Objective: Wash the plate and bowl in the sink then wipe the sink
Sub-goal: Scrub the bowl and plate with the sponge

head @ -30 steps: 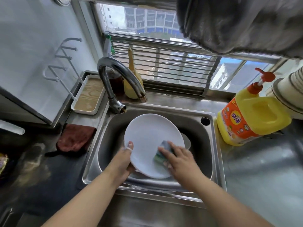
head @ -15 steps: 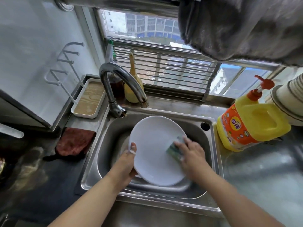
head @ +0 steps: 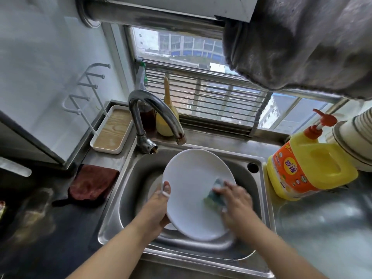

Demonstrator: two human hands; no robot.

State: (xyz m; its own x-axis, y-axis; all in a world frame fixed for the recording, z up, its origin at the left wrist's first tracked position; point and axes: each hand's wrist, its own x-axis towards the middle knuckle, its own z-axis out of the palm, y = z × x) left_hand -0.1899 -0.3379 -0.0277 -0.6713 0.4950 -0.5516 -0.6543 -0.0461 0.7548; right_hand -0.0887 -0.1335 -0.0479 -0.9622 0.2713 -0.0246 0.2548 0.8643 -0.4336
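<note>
A white plate (head: 191,182) is tilted up over the steel sink (head: 132,178). My left hand (head: 158,208) grips its left rim, thumb on the face. My right hand (head: 235,204) presses a green and yellow sponge (head: 214,195) against the plate's right side; that hand is motion-blurred. A sliver of a white dish, perhaps the bowl (head: 171,226), shows below the plate's lower left edge; the rest is hidden behind the plate.
The curved faucet (head: 155,109) arches over the sink's back left. A yellow detergent jug (head: 310,164) stands on the right counter beside stacked dishes (head: 354,137). A brown cloth (head: 91,183) lies left of the sink, behind it a white tray (head: 112,130). A grey towel (head: 302,41) hangs overhead.
My right hand has slid the sponge from the plate's lower middle out to its right side, then slightly down. The plate stays held in my left hand. The camera has tilted up a little.
</note>
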